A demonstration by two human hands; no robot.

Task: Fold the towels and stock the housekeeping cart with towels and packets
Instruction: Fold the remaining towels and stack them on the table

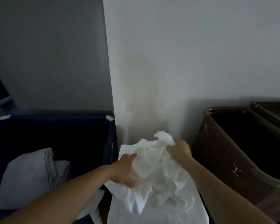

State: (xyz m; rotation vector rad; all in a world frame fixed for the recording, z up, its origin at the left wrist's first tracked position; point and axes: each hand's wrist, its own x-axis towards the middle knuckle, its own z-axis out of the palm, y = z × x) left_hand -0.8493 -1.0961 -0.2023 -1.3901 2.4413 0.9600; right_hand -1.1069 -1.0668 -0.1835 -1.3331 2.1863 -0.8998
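A crumpled white towel (153,168) is bunched up in the lower middle, above a flat white surface (181,212) that looks like more white linen. My right hand (179,151) grips the towel's upper right part, fingers curled round a raised tuft. My left hand (125,168) holds the towel's left edge, thumb below and fingers spread onto the cloth. The towel hangs in loose folds between both hands.
A dark blue fabric bin (58,126) stands at the left with a pale grey pillow (29,177) inside. A brown wooden cart or cabinet (217,152) with a metal rail stands at the right. A white wall corner (110,78) rises straight ahead.
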